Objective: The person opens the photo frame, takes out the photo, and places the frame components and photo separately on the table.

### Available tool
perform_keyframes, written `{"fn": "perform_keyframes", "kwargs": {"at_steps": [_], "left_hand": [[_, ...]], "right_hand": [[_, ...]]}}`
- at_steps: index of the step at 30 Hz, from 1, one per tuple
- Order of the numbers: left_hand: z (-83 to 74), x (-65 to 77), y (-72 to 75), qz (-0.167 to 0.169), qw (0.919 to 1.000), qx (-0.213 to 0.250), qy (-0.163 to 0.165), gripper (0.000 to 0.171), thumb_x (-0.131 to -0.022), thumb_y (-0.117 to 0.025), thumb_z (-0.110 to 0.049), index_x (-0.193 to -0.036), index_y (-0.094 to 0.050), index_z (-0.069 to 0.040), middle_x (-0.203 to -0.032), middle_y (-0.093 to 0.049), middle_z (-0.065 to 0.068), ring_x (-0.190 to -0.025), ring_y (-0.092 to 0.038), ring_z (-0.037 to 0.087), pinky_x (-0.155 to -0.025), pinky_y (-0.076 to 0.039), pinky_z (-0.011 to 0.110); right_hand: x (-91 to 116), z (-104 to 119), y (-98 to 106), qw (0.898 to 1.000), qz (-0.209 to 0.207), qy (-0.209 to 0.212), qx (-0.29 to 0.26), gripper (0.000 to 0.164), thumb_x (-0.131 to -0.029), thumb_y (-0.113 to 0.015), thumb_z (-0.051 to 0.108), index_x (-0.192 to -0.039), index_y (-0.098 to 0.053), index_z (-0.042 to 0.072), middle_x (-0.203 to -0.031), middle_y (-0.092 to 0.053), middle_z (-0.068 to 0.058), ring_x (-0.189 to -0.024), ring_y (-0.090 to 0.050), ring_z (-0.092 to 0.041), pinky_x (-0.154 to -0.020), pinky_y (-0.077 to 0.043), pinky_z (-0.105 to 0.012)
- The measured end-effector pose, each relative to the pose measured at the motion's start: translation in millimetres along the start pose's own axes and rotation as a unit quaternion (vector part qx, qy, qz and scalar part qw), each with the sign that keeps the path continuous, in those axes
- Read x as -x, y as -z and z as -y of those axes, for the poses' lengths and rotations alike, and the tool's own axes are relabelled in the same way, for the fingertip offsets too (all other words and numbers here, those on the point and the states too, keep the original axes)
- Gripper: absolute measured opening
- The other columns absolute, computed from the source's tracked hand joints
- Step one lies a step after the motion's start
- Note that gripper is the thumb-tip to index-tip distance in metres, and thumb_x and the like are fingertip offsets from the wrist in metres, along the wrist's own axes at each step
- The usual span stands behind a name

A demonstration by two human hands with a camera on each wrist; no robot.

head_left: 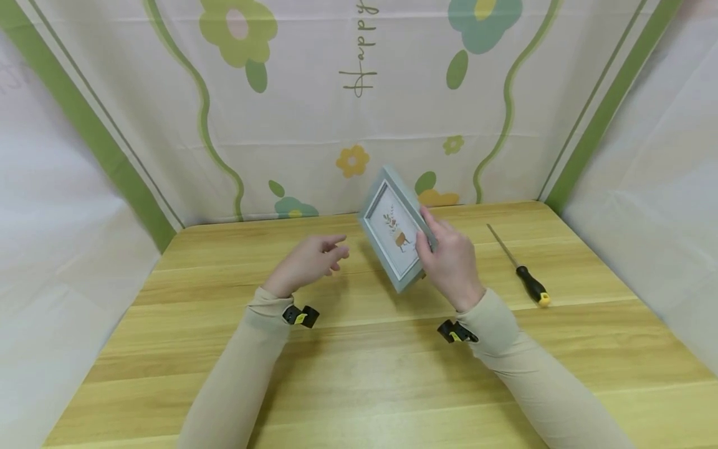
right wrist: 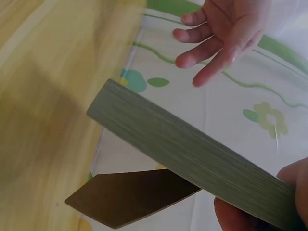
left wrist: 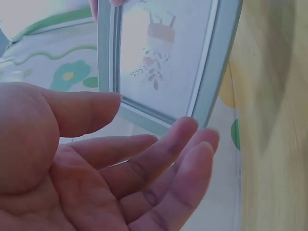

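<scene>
A grey-green picture frame [head_left: 409, 274] is tilted above the table, its plant print facing the left. My right hand [head_left: 451, 262] grips it by the right edge, thumb on the front and fingers behind. In the right wrist view the frame's side edge [right wrist: 192, 154] shows, with a brown stand flap [right wrist: 130, 197] sticking out from its back. My left hand [head_left: 308, 262] hovers left of the frame, apart from it, fingers loosely bent and holding nothing. The left wrist view shows this left hand [left wrist: 110, 168] palm up before the frame's front [left wrist: 187, 62].
A screwdriver [head_left: 530, 284] with a black and yellow handle lies on the wooden table [head_left: 359, 386], right of my right hand. Behind the table hangs a white cloth [head_left: 314, 112] with flowers, and more cloth covers both sides.
</scene>
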State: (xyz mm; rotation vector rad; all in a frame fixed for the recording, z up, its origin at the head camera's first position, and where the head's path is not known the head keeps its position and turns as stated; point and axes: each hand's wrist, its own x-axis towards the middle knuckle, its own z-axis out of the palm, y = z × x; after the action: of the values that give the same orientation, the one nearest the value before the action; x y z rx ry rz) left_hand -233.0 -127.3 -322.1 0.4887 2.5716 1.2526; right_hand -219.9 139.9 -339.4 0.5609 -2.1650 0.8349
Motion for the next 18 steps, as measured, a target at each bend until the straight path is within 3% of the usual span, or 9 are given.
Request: {"fn": "perform_keyframes", "kwargs": {"at_steps": [4, 7, 14, 18], "left_hand": [[-0.2, 1.4, 3.0, -0.016, 0.9999, -0.004, -0.001, 0.052, -0.104, -0.051, -0.038, -0.15, -0.045, -0.013, -0.122, -0.066, 0.007, -0.096, -0.065, 0.023, -0.082, -0.054, 0.037], [1.0, 1.8, 4.9, -0.027, 0.9996, -0.008, -0.004, 0.053, -0.104, -0.051, -0.039, -0.149, -0.046, -0.013, -0.12, -0.067, 0.006, -0.094, -0.066, 0.021, -0.082, -0.055, 0.037], [-2.1, 2.7, 6.6, -0.053, 0.9983, 0.024, 0.001, 0.055, -0.104, -0.049, -0.043, -0.15, -0.045, -0.014, -0.126, -0.065, 0.005, -0.095, -0.068, 0.02, -0.085, -0.055, 0.039], [-7.6, -0.8, -0.2, -0.068, 0.9928, 0.098, -0.001, 0.057, -0.104, -0.049, -0.043, -0.149, -0.045, -0.009, -0.127, -0.065, 0.009, -0.099, -0.069, 0.023, -0.083, -0.057, 0.037]], "right_hand": [[-0.5, 2.8, 2.2, 0.999, -0.002, 0.041, 0.024, 0.043, -0.093, -0.062, 0.0, -0.134, -0.054, -0.011, -0.114, -0.065, -0.03, -0.079, -0.071, -0.034, -0.05, -0.055, -0.032], [-0.4, 5.1, 3.5, 0.997, -0.001, 0.066, 0.036, 0.043, -0.092, -0.063, -0.002, -0.134, -0.054, -0.011, -0.113, -0.066, -0.03, -0.082, -0.07, -0.036, -0.053, -0.057, -0.033], [0.2, 15.0, 6.8, 0.99, -0.004, 0.12, 0.068, 0.045, -0.089, -0.063, -0.005, -0.133, -0.057, -0.009, -0.105, -0.067, -0.026, -0.072, -0.068, -0.03, -0.049, -0.054, -0.031], [1.1, 20.7, 7.5, 0.984, -0.01, 0.147, 0.095, 0.041, -0.089, -0.063, -0.005, -0.13, -0.061, -0.007, -0.096, -0.067, -0.022, -0.062, -0.064, -0.027, -0.043, -0.05, -0.033]]}}
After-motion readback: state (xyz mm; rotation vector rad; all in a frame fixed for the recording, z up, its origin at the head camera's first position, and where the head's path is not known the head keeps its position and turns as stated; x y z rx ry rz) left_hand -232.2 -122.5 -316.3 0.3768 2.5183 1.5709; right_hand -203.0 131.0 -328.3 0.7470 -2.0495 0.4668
